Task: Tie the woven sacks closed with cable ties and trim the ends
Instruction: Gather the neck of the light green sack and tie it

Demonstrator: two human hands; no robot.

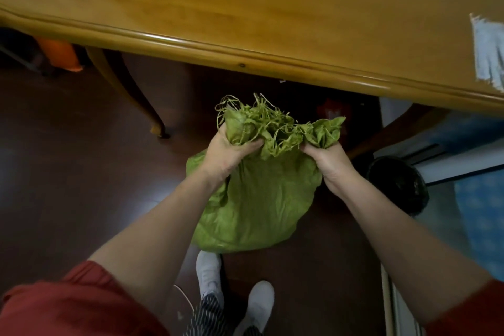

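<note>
A green woven sack [259, 199] stands on the dark floor in front of my feet, below the table edge. Its mouth is bunched up, with frayed green threads [261, 114] sticking out at the top. My left hand [229, 153] grips the left side of the gathered mouth. My right hand [330, 158] grips the right side of it. No cable tie or cutter shows in this view.
A wooden table [245, 57] runs across the top, its curved leg [131, 93] at the left. A white woven sack [488, 52] lies on its right end. A black bin [398, 183] stands at the right, an orange object [60, 54] at the far left.
</note>
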